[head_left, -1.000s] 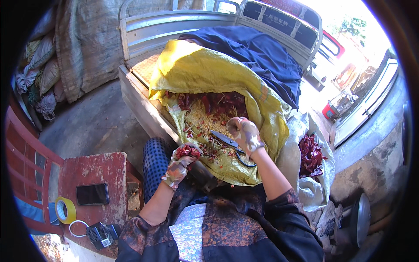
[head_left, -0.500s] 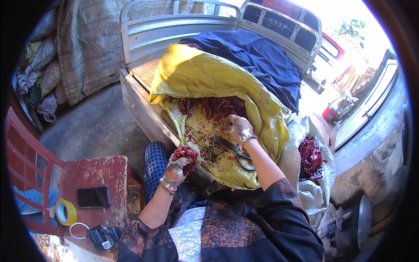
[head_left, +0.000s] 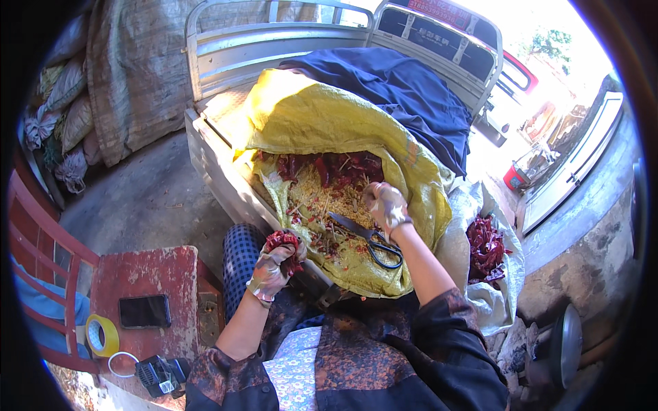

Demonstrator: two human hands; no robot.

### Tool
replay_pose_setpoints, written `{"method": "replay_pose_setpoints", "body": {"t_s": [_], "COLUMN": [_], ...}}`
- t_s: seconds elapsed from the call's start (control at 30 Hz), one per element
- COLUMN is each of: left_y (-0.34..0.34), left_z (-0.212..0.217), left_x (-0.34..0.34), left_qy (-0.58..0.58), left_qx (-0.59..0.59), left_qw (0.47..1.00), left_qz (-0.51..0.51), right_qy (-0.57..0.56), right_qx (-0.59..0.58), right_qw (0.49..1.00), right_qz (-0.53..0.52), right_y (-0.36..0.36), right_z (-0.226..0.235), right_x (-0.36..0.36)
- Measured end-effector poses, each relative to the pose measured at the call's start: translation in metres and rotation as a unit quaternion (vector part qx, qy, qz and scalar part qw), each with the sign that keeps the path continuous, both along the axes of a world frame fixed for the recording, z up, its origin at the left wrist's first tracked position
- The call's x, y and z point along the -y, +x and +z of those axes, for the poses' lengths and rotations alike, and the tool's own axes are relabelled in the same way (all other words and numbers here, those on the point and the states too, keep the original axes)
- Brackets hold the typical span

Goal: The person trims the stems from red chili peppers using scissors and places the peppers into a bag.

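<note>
My left hand [head_left: 269,272], in a patterned glove, is closed around a bunch of dried red chillies [head_left: 283,241] just off the near edge of the truck bed. Over the right part of the opened yellow woven sack [head_left: 322,116], my right hand [head_left: 387,205] in a matching glove has its fingers curled in; whatever they may hold is hidden. Dark-handled scissors [head_left: 380,250] lie on the sack below that hand, blades pointing up and left. Yellow seeds [head_left: 312,195] and stem bits cover the sack's inside. More dried chillies [head_left: 336,166] fill the sack's mouth beyond them.
A white sack [head_left: 485,255] of dried chillies stands to the right. On the red wooden chair [head_left: 164,264] at left are a phone [head_left: 144,312], yellow tape [head_left: 103,335] and a small black device [head_left: 161,374]. Dark cloth [head_left: 391,79] covers the truck bed's far part.
My right hand has shifted slightly right and down, away from the chillies in the sack's mouth. The left hand still grips its bunch, nearly in place.
</note>
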State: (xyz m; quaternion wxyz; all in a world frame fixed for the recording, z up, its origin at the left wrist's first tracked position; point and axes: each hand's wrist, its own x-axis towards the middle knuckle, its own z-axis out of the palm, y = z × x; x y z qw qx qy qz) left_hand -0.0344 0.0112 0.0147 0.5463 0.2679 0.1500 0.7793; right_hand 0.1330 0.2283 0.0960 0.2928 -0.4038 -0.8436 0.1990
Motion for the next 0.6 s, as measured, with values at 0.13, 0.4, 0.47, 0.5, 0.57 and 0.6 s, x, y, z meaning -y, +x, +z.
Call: {"method": "replay_pose_setpoints", "body": {"t_s": [0.13, 0.4, 0.47, 0.5, 0.57, 0.6], "left_y": [0.006, 0.008, 0.012, 0.014, 0.012, 0.012], "left_z": [-0.011, -0.009, -0.001, 0.002, -0.006, -0.009], "left_x": [-0.003, 0.004, 0.007, 0.007, 0.002, 0.001], "left_qy": [-0.060, -0.060, -0.133, -0.170, -0.137, -0.122], "left_qx": [-0.031, 0.008, -0.026, -0.043, -0.017, -0.005], "left_qw": [0.997, 0.998, 0.990, 0.983, 0.989, 0.990], "left_qz": [0.031, -0.001, 0.035, 0.052, 0.061, 0.065], "right_qy": [0.115, 0.095, 0.085, 0.097, 0.123, 0.149], "right_qx": [0.205, 0.280, 0.289, 0.288, 0.290, 0.246], "right_qw": [0.968, 0.945, 0.944, 0.943, 0.941, 0.951], "right_qz": [-0.092, -0.139, -0.136, -0.135, -0.128, -0.117], "right_y": [-0.011, -0.039, -0.035, -0.029, -0.018, -0.010], "right_z": [0.010, -0.003, 0.007, 0.014, 0.035, 0.036], "right_x": [-0.028, -0.062, -0.055, -0.052, -0.032, -0.030]}}
